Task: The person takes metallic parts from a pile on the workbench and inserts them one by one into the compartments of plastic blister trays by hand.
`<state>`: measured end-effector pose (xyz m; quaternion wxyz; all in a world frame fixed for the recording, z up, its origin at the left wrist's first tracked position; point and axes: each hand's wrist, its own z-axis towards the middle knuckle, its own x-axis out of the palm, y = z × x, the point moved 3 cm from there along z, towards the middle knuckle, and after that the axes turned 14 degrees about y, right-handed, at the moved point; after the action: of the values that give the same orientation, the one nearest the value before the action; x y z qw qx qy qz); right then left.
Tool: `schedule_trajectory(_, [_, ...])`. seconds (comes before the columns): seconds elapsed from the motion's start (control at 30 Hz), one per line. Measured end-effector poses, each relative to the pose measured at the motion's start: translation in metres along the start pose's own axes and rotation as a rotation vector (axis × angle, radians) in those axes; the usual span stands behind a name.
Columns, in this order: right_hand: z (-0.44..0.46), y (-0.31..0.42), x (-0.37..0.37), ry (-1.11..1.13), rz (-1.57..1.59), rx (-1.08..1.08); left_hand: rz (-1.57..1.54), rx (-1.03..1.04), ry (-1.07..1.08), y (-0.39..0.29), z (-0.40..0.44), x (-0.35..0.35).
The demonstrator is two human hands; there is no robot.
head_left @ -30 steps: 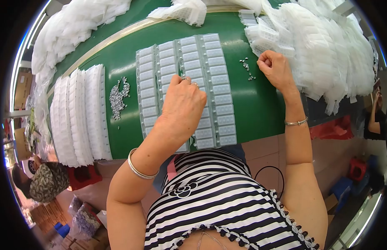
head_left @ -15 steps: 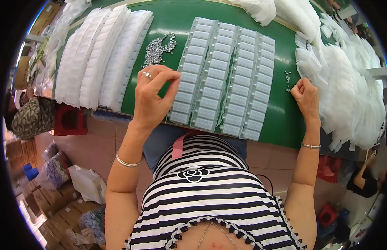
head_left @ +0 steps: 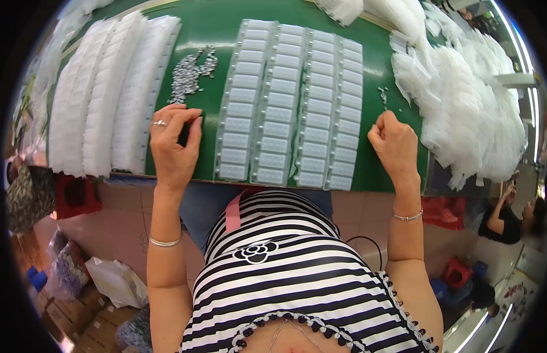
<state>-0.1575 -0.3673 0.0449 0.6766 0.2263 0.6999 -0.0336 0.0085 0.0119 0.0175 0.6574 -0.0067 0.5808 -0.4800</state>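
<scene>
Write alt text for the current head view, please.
A bare left hand is near a larger pile of small silvery pieces on a green table; the right hand is near a smaller cluster. Between the hands lie four translucent compartmented strips, with white strips piled at both sides.

Below the right grip [head_left: 396, 144] I see pinkish tiled floor [head_left: 358, 213]; far left stands a red stool [head_left: 77, 197], upper right bright lights [head_left: 523, 50].

Over my remote feed I see a green table [head_left: 374, 59], silvery-grey bits [head_left: 185, 76] and white stacks [head_left: 100, 97] toward its left edge, pale-grey strips [head_left: 279, 85] reaching its near edge, a white heap [head_left: 461, 103] toward its right edge, and a black-and-white striped top [head_left: 279, 276].
</scene>
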Motion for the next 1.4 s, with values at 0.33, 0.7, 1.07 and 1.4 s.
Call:
schedule_trajectory(0.33, [-0.005,-0.033,-0.008,0.055,0.785,0.027,-0.045,-0.04,0.012,0.004,-0.003,0.002])
schedule_trajectory(0.7, [0.003,-0.02,-0.004,0.123,0.732,-0.038,0.026,-0.069,-0.01,-0.002,0.0,0.001])
schedule_trajectory(1.07, [0.008,-0.009,0.0,0.186,0.624,0.031,-0.032,-0.047,-0.005,0.002,-0.002,0.003])
schedule_trajectory(1.4, [0.001,-0.001,0.005,0.119,0.379,-0.027,-0.043,-0.033,-0.024,0.002,-0.002,0.002])
